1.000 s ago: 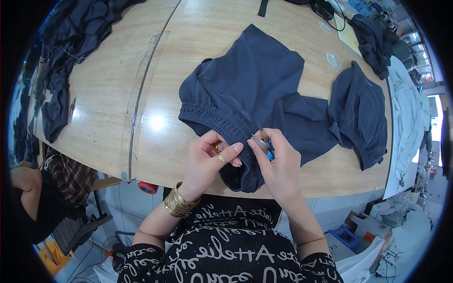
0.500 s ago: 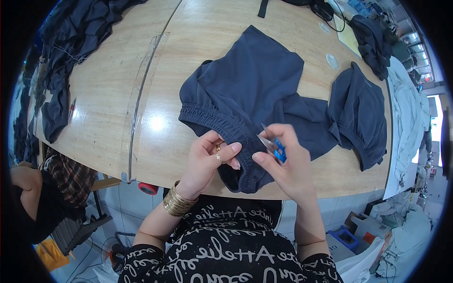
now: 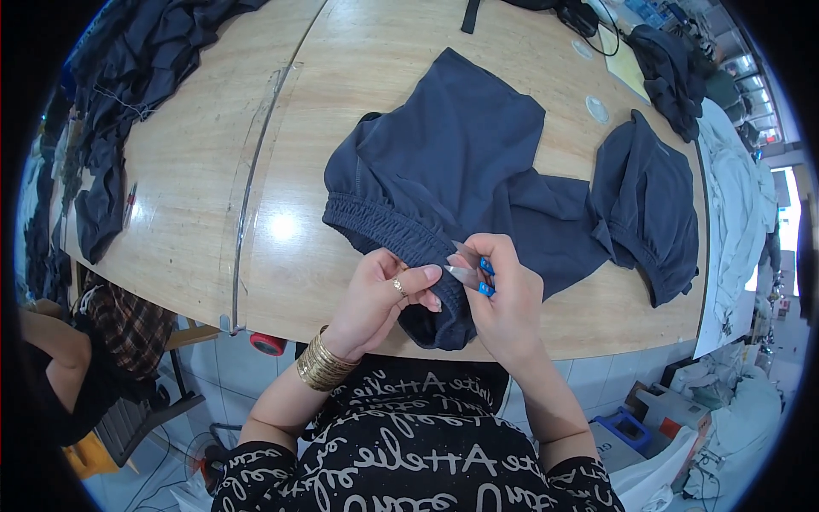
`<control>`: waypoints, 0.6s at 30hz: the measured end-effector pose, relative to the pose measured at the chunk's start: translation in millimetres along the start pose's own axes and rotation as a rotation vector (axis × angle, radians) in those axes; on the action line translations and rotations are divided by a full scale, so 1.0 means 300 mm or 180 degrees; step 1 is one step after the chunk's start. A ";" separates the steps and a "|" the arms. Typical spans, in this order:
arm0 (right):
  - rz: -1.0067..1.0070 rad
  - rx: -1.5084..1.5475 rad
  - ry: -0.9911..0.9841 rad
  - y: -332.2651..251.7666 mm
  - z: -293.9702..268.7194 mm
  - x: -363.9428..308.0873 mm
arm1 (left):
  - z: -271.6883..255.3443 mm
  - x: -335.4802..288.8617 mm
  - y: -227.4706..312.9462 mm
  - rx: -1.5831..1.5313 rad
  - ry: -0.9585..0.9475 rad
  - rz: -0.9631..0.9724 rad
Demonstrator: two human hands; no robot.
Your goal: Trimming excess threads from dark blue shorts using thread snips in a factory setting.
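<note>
A dark navy pair of shorts (image 3: 452, 145) lies spread on the wooden table, its gathered elastic waistband toward me. My left hand (image 3: 388, 290) pinches that waistband between thumb and fingers near the table's front edge. In my right hand (image 3: 505, 294) is a pair of thread snips (image 3: 467, 275) with pointed metal blades and blue grips. The blades point left, parted, close to my left thumb at the waistband. Whether they touch the fabric or a thread, I cannot tell.
Another dark garment (image 3: 648, 205) lies folded at the right. A heap of dark cloth (image 3: 128, 77) covers the table's far left. A metal-edged seam (image 3: 256, 171) crosses the tabletop (image 3: 196, 222). Pale cloth (image 3: 735, 196) is piled beyond the right edge. A person's arm (image 3: 55, 346) shows at lower left.
My right hand has moved left and slightly down, bringing the snips' blades from above the shorts to the waistband by my left thumb. The left hand keeps its pinch, shifted only slightly.
</note>
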State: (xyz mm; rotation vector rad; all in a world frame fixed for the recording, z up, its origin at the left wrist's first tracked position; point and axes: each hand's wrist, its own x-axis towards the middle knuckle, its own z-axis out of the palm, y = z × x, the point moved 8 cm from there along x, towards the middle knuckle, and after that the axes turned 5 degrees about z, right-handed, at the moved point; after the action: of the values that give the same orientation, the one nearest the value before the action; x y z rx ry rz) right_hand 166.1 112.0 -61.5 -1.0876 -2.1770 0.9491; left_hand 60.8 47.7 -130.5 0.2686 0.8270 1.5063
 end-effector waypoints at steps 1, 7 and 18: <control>0.0202 0.0284 0.0074 0.008 -0.009 0.002 | -0.001 0.003 0.000 0.0000 -0.0013 -0.0005; 0.0985 0.1487 0.0122 0.073 -0.087 0.011 | 0.001 0.014 -0.004 0.0015 -0.0020 -0.0160; -0.0779 -0.1409 0.0116 -0.080 -0.155 0.017 | 0.003 0.002 0.011 0.0388 -0.0020 0.0071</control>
State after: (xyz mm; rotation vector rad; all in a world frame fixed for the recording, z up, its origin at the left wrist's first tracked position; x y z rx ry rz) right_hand 185.0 122.2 -13.3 -0.9815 -2.4845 0.3437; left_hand 58.7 48.8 -127.8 0.3736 0.9148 1.4774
